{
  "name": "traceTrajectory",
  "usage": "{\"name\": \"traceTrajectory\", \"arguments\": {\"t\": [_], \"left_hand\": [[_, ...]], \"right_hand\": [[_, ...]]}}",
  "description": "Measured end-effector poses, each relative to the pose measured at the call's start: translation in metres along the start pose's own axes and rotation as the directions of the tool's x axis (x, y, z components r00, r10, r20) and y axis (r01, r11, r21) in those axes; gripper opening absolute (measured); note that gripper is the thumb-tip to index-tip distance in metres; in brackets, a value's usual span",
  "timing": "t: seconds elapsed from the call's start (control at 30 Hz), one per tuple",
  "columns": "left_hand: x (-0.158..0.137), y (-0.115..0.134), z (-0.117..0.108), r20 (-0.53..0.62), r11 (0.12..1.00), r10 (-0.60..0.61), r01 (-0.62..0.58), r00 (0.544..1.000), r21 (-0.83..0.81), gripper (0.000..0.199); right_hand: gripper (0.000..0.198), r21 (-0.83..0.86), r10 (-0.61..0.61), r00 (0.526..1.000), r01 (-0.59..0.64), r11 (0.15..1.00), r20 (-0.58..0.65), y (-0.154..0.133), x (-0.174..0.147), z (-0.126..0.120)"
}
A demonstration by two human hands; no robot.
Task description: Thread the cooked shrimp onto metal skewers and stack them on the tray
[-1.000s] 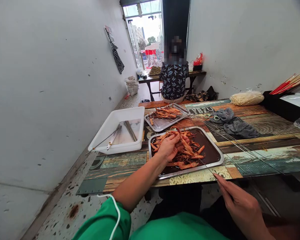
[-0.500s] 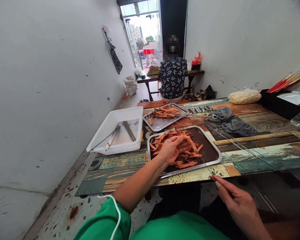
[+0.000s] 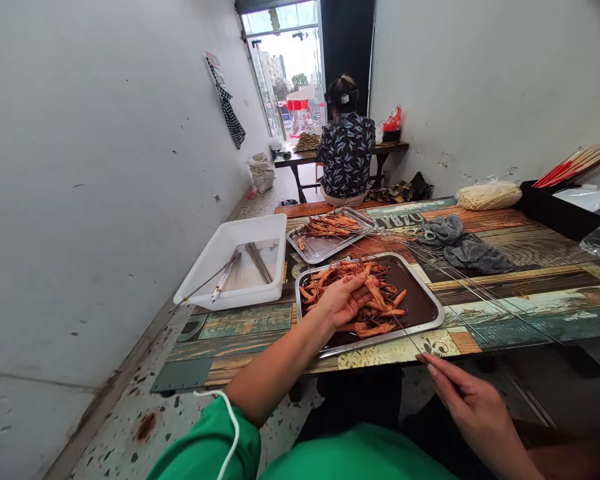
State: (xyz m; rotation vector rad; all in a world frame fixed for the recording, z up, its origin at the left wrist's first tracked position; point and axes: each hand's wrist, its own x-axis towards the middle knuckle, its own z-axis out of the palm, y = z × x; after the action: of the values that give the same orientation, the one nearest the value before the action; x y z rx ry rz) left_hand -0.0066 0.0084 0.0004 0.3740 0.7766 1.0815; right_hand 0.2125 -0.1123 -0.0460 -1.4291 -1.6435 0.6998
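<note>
My left hand (image 3: 343,303) reaches over the near metal tray (image 3: 433,308), its thumb and fingers closed around a strip of reddish-brown marinated meat (image 3: 375,293). More such orange-brown pieces (image 3: 373,330) lie heaped in dark liquid in that tray. In front of the table edge, my right hand (image 3: 473,400) pinches one end of a thin metal skewer (image 3: 406,335). The skewer slants up and left over the tray rim towards the meat in my left hand. Whether its tip is inside the meat is hidden by the fingers.
Behind stands a second metal tray (image 3: 320,251) with loaded skewers. A white plastic tub (image 3: 230,293) holding metal skewers is at left. Bare skewers (image 3: 473,287) and a grey cloth (image 3: 475,253) lie at right, near a black box (image 3: 555,210). A person (image 3: 347,157) sits beyond, back turned.
My right hand and the skewer have shifted slightly left. The meat strip in my left hand has tilted and moved a little left, with the fingers more closed over it.
</note>
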Motion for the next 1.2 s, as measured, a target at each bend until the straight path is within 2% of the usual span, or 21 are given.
{"name": "traceTrajectory", "arguments": {"t": [0.13, 0.33, 0.43, 0.53, 0.63, 0.67, 0.7, 0.77, 0.83, 0.87, 0.9, 0.93, 0.97, 1.0, 1.03, 1.07, 1.1, 1.13, 1.2], "left_hand": [[-0.002, 0.002, 0.000, 0.059, 0.999, -0.044, 0.044, 0.997, 0.005, 0.006], [-0.004, -0.006, 0.003, 0.066, 0.987, 0.128, -0.133, 0.990, 0.091, 0.005], [-0.005, -0.009, 0.004, 0.048, 0.978, 0.153, -0.158, 0.987, 0.135, 0.008], [-0.006, -0.008, 0.004, 0.060, 0.972, 0.163, -0.171, 0.985, 0.161, 0.011], [-0.007, -0.006, 0.003, 0.083, 0.971, 0.157, -0.169, 0.984, 0.169, 0.012], [-0.007, -0.005, 0.003, 0.091, 0.971, 0.152, -0.166, 0.984, 0.171, 0.011], [-0.007, -0.004, 0.003, 0.101, 0.972, 0.145, -0.161, 0.984, 0.173, 0.011], [-0.007, -0.002, 0.002, 0.116, 0.973, 0.134, -0.153, 0.984, 0.176, 0.009], [-0.007, -0.001, 0.002, 0.118, 0.974, 0.122, -0.142, 0.985, 0.175, 0.008], [-0.007, -0.001, 0.001, 0.116, 0.975, 0.118, -0.137, 0.986, 0.174, 0.008], [-0.006, -0.001, 0.001, 0.113, 0.976, 0.115, -0.133, 0.987, 0.171, 0.008], [-0.005, 0.000, 0.000, 0.111, 0.977, 0.112, -0.130, 0.987, 0.169, 0.008], [-0.005, 0.000, 0.000, 0.110, 0.978, 0.112, -0.129, 0.988, 0.166, 0.008], [-0.004, 0.000, -0.001, 0.109, 0.978, 0.114, -0.131, 0.987, 0.163, 0.008], [-0.004, 0.000, -0.001, 0.109, 0.978, 0.118, -0.135, 0.987, 0.159, 0.008], [-0.004, 0.000, -0.001, 0.108, 0.978, 0.122, -0.138, 0.987, 0.157, 0.007], [-0.004, 0.000, 0.000, 0.106, 0.978, 0.126, -0.142, 0.986, 0.155, 0.007], [-0.004, 0.001, 0.000, 0.105, 0.977, 0.129, -0.145, 0.986, 0.155, 0.007], [-0.005, 0.001, 0.000, 0.102, 0.977, 0.132, -0.147, 0.986, 0.156, 0.008]], "right_hand": [[0.033, -0.068, -0.020, 1.000, 0.021, 0.997, 0.009, 0.003, -0.001, -0.001], [0.030, -0.171, -0.092, 0.996, 0.090, 0.981, -0.009, 0.007, -0.006, 0.000], [0.030, -0.175, -0.111, 0.994, 0.107, 0.979, -0.012, 0.006, -0.007, 0.002], [0.029, -0.128, -0.052, 0.998, 0.049, 0.991, -0.020, 0.004, -0.006, 0.003], [0.027, 0.071, 0.114, 0.992, -0.117, 0.991, 0.046, 0.003, -0.003, 0.004], [0.027, 0.184, 0.196, 0.974, -0.213, 0.960, 0.111, 0.002, -0.001, 0.004], [0.028, 0.302, 0.281, 0.937, -0.335, 0.893, 0.207, 0.001, 0.001, 0.003], [0.034, 0.480, 0.399, 0.804, -0.587, 0.652, 0.440, -0.003, 0.003, 0.001], [0.037, 0.542, 0.417, 0.673, -0.740, 0.400, 0.611, -0.007, 0.005, 0.001], [0.037, 0.546, 0.406, 0.635, -0.773, 0.324, 0.658, -0.009, 0.005, 0.002], [0.036, 0.539, 0.396, 0.616, -0.788, 0.297, 0.681, -0.011, 0.005, 0.004], [0.035, 0.530, 0.400, 0.622, -0.783, 0.327, 0.673, -0.011, 0.005, 0.007], [0.034, 0.522, 0.417, 0.662, -0.748, 0.410, 0.623, -0.011, 0.004, 0.010], [0.033, 0.507, 0.425, 0.737, -0.673, 0.539, 0.525, -0.009, 0.004, 0.013], [0.032, 0.466, 0.401, 0.834, -0.546, 0.696, 0.379, -0.007, 0.003, 0.016], [0.030, 0.379, 0.320, 0.925, -0.376, 0.846, 0.204, -0.004, 0.003, 0.018], [0.029, 0.242, 0.187, 0.981, -0.192, 0.951, 0.043, -0.001, 0.002, 0.020], [0.029, 0.081, 0.037, 0.997, -0.031, 0.996, -0.066, 0.003, 0.001, 0.020], [0.031, -0.185, -0.172, 0.979, 0.150, 0.971, -0.111, 0.007, 0.000, 0.020]]}}
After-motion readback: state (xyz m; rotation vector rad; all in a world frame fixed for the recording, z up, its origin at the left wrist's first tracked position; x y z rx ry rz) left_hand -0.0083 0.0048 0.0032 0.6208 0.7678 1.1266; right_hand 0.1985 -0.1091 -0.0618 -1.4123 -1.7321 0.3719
